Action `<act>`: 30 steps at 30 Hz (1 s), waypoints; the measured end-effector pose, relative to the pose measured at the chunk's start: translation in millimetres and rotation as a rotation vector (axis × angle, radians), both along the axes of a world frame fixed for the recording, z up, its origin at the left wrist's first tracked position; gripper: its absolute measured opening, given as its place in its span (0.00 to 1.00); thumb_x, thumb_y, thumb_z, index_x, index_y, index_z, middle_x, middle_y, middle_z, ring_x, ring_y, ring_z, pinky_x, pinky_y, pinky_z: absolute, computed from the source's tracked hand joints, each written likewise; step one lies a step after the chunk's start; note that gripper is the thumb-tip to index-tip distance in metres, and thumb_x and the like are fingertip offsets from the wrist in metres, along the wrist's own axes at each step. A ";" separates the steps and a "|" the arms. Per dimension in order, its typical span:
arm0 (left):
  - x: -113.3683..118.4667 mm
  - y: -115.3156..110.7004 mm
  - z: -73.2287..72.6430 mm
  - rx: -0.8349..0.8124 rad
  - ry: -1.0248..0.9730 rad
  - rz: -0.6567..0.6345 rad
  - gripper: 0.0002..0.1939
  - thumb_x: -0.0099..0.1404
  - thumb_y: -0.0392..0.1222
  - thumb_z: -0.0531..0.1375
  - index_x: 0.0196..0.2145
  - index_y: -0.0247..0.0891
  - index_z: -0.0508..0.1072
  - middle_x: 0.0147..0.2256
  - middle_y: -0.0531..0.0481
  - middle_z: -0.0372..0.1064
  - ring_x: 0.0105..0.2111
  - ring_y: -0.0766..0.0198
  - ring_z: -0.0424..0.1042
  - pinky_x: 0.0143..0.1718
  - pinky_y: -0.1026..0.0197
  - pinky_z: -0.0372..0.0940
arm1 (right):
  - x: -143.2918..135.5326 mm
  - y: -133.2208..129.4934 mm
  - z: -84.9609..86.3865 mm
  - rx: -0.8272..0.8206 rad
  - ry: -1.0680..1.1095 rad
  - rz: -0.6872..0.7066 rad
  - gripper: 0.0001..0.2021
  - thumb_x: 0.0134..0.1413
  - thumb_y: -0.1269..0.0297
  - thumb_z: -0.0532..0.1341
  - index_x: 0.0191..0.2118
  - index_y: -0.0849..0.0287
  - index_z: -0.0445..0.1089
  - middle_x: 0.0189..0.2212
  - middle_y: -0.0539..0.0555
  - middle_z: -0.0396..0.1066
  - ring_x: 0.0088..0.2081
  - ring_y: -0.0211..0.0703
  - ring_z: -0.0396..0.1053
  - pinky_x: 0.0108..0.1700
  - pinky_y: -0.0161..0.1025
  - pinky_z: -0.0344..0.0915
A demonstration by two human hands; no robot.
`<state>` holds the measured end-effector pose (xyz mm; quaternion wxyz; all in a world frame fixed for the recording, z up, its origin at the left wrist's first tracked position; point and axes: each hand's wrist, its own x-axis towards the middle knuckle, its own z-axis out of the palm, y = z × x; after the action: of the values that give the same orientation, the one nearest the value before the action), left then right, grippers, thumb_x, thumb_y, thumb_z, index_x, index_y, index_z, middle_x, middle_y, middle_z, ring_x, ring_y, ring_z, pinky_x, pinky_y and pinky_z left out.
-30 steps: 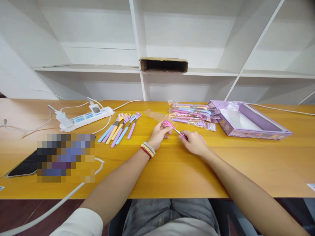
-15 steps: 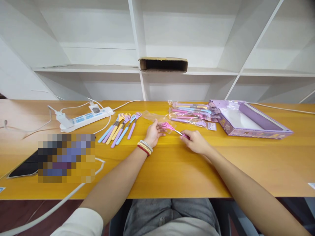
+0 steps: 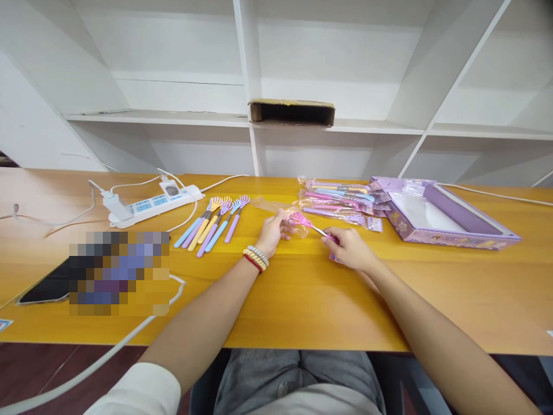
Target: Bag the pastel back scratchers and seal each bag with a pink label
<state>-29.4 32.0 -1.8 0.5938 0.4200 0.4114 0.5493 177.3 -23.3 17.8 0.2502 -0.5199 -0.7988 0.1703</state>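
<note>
My right hand (image 3: 349,248) is closed around the handle of a pink back scratcher (image 3: 318,231), whose claw-shaped head points left. A metal shaft shows between handle and head. Close to that head, my left hand (image 3: 272,233) pinches a clear plastic bag (image 3: 298,231). Whether the head lies inside the bag or against it I cannot tell. Left of my hands, several unwrapped back scratchers (image 3: 211,225) in blue, yellow and purple lie side by side. Beyond my right hand is a pile of back scratchers in clear wrappers (image 3: 337,202).
An open purple box (image 3: 449,237) sits at the right. On the left are a white power strip (image 3: 155,203) with plugs and cables, and a dark phone (image 3: 45,285) beside a blurred patch. White shelves (image 3: 173,118) stand behind the table, holding a cardboard box (image 3: 291,113).
My right hand and the pink back scratcher have shifted slightly right. My left fingers have closed further on the plastic, and more of the bag shows around the scratcher's head.
</note>
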 end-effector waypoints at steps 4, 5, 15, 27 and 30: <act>6.7 -5.4 0.4 0.044 0.112 -0.067 0.23 0.59 0.57 0.53 0.31 0.31 0.70 0.30 0.43 0.71 0.21 0.66 0.70 0.16 0.68 0.59 | -0.6 0.1 -0.9 0.047 -0.012 -0.005 0.10 0.57 0.60 0.49 0.33 0.57 0.64 0.18 0.49 0.67 0.21 0.37 0.65 0.28 0.33 0.55; 7.9 -6.4 0.5 0.046 0.126 -0.079 0.23 0.59 0.58 0.53 0.31 0.31 0.70 0.30 0.42 0.71 0.21 0.66 0.70 0.16 0.68 0.60 | -0.8 0.2 -1.0 0.042 -0.004 -0.002 0.10 0.57 0.60 0.49 0.33 0.57 0.64 0.18 0.49 0.67 0.21 0.37 0.65 0.28 0.33 0.56; 5.7 -7.2 0.9 0.020 -0.071 -0.053 0.16 0.53 0.47 0.62 0.37 0.37 0.65 0.36 0.48 0.68 0.28 0.64 0.73 0.21 0.67 0.64 | -0.7 -0.9 -0.2 0.084 -0.038 0.048 0.11 0.58 0.59 0.49 0.32 0.58 0.65 0.21 0.51 0.68 0.23 0.37 0.64 0.29 0.33 0.55; 6.0 -12.4 7.6 -0.005 -0.232 -0.199 0.12 0.56 0.41 0.61 0.36 0.34 0.67 0.31 0.49 0.71 0.28 0.64 0.74 0.26 0.64 0.68 | 0.0 -2.1 0.0 0.103 -0.080 0.048 0.12 0.57 0.60 0.49 0.35 0.58 0.67 0.21 0.51 0.67 0.23 0.38 0.65 0.29 0.34 0.56; 8.2 -13.6 8.3 -0.022 -0.212 -0.204 0.13 0.57 0.45 0.61 0.35 0.34 0.67 0.31 0.48 0.71 0.27 0.65 0.74 0.24 0.66 0.68 | -0.5 -2.5 -2.5 0.111 -0.079 0.020 0.11 0.56 0.59 0.51 0.35 0.58 0.68 0.20 0.50 0.67 0.23 0.38 0.64 0.29 0.34 0.56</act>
<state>-21.1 18.3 6.5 0.6914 0.3927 0.3074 0.5228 176.7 -25.8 15.3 0.2453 -0.5036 -0.8214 0.1077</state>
